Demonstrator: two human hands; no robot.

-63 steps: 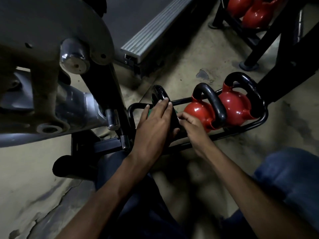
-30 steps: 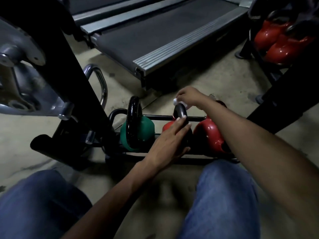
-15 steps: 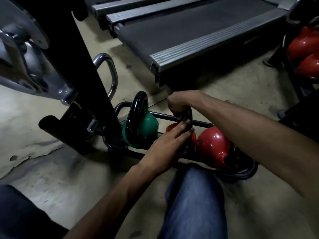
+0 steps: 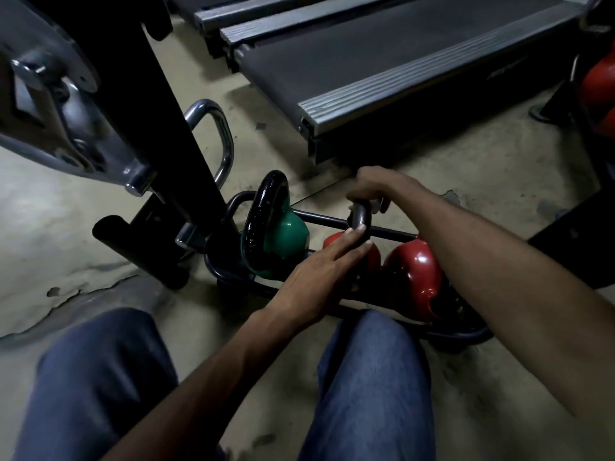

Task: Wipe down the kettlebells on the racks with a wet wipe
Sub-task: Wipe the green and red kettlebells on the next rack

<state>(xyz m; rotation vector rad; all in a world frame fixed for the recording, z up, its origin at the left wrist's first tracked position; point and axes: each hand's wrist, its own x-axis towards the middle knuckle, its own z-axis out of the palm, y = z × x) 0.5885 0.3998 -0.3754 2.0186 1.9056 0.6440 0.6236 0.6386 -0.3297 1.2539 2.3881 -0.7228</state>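
Right hand [image 4: 372,189] grips a white wet wipe [image 4: 376,205] round the black loop handle [image 4: 359,218] of the red iron kettlebell [image 4: 375,257]. Flat left hand [image 4: 316,274] steadies it; the body is probably next.

Most of wet wipe [image 4: 375,204] hidden under R hand [image 4: 377,185]; mid red kettlebell [image 4: 331,241] largely behind L hand [image 4: 319,273].

Since two seconds ago both grips have left the green kettlebell [image 4: 289,232], which is now uncovered. The left grip [image 4: 319,274] has shifted right and lies with straight fingers against the near side of the handle [image 4: 359,217] of the middle red kettlebell [image 4: 374,261]. The right grip [image 4: 376,188] has moved to the far side, curled over the handle top with the wet wipe [image 4: 375,205].
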